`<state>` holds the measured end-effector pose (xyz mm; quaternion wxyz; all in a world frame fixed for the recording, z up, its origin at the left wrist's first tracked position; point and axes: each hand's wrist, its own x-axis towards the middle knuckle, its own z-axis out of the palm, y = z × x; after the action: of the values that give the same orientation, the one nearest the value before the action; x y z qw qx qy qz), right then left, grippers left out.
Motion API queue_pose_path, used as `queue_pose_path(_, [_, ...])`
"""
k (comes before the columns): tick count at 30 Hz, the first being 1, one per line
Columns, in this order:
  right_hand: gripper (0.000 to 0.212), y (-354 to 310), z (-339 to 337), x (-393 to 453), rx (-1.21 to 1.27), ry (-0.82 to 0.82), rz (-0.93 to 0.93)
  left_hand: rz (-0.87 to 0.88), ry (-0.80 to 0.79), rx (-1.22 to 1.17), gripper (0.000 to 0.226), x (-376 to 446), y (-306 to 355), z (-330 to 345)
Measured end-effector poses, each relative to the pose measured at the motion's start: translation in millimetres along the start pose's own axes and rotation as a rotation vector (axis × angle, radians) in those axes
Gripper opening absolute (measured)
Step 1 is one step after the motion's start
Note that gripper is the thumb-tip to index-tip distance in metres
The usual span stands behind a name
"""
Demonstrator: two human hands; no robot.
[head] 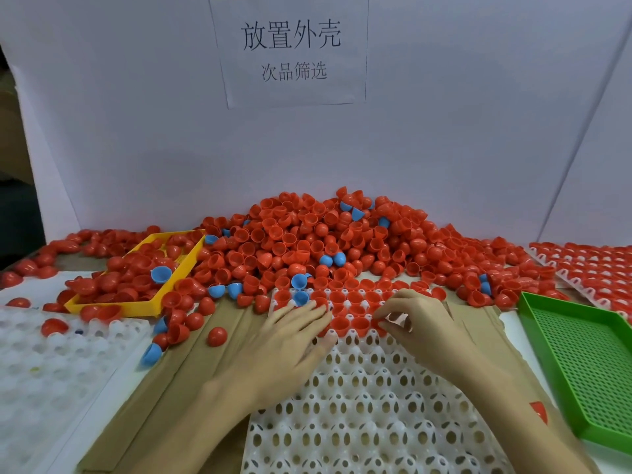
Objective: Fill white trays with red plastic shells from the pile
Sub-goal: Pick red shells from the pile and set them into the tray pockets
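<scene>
A big pile of red plastic shells, with a few blue ones mixed in, lies against the back wall. In front of me sits a white tray of round pockets; its far rows hold red shells and one blue shell. My left hand lies flat with straight fingers on the tray's left edge, touching seated shells. My right hand hovers over the filled rows, fingers curled, thumb and fingertips pinching a red shell at a pocket.
A yellow basket with red shells sits at the left, a green perforated basket at the right. A second white tray lies at the left, a filled tray at the far right. Brown cardboard covers the table.
</scene>
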<state>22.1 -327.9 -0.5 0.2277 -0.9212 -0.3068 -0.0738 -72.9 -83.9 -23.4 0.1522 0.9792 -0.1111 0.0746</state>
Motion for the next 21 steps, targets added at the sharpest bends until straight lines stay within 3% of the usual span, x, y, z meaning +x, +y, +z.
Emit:
queue_pose_path(13, [0.020,3,2,1,0.064,-0.009,0.001,-0.011,-0.046,0.068,0.069,15,-1,-4])
queue_pose_path(17, [0.019,4,2,0,0.071,0.003,-0.005,-0.037,-0.063,-0.003,0.078,15,-2,0])
queue_pose_path(21, [0.015,3,-2,0,0.093,0.023,-0.004,-0.104,0.027,-0.053,0.081,16,-15,0])
